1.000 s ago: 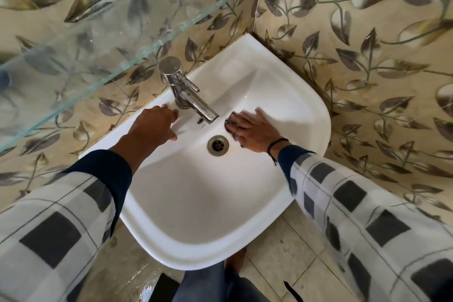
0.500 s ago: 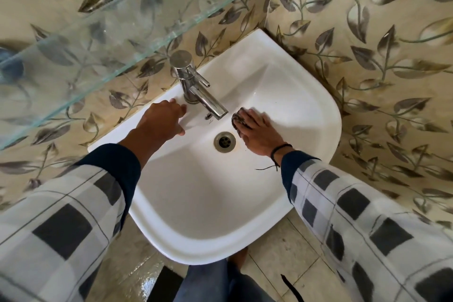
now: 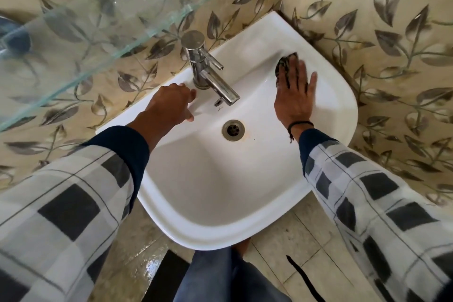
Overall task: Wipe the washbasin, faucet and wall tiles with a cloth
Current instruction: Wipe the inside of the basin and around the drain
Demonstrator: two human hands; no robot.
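Beige wall tiles point(image 3: 392, 81) printed with grey leaves meet in a corner, and a white washbasin point(image 3: 220, 230) is fitted into that corner below a glass shelf point(image 3: 98, 19). The right grip point(image 3: 293, 95) lies flat on the sloping inner wall of the bowl, fingers straight and spread, closed round nothing. It presses a dark cloth point(image 3: 285, 60) against the porcelain. The cloth sits under the fingertips and pokes out just beyond them, toward the back corner of the basin. The drain point(image 3: 233, 130) is near this grip, on its thumb side and closer to the person. A black band point(image 3: 300, 124) circles the wrist behind it.

The left grip point(image 3: 169, 105) rests on the back rim of the basin with its fingers loosely curled and nothing in them. The chrome faucet point(image 3: 208, 73) stands just beside its fingertips, the spout reaching out over the bowl between the two grips. Both arms wear checked sleeves point(image 3: 367, 191). Under the basin the tiled floor point(image 3: 282, 240) shows a wet sheen.
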